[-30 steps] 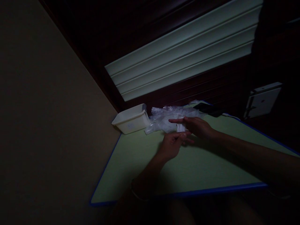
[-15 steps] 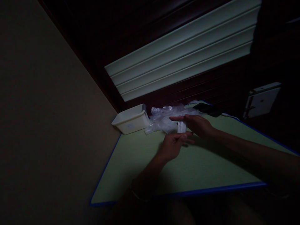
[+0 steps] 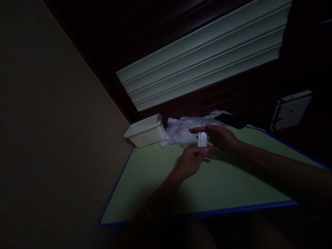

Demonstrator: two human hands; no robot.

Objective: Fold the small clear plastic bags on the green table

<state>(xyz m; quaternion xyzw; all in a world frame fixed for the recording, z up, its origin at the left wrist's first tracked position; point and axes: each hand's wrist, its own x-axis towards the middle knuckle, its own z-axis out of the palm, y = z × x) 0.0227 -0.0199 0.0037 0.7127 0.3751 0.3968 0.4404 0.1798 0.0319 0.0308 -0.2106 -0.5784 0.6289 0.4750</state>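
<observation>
A small white wrapped packet (image 3: 202, 139) is held upright between my two hands, above the pale green table (image 3: 160, 193). My left hand (image 3: 192, 161) pinches its lower end between thumb and fingers. At the upper end, the fingers of my right hand (image 3: 221, 137) close on the packet, the index finger reaching out to the left. In the dim light I cannot make out what the packet contains. Just behind my hands lies a heap of clear plastic bags (image 3: 180, 132).
A white plastic bin (image 3: 145, 135) stands at the table's back left corner by the wall. A dark flat object (image 3: 230, 120) lies at the back right, with a white cable (image 3: 255, 128) beside it. Behind the table is a dark wooden door with a lock plate (image 3: 292, 111).
The packet's face has turned a little more toward me and shows wider between my hands. Both hands have barely shifted.
</observation>
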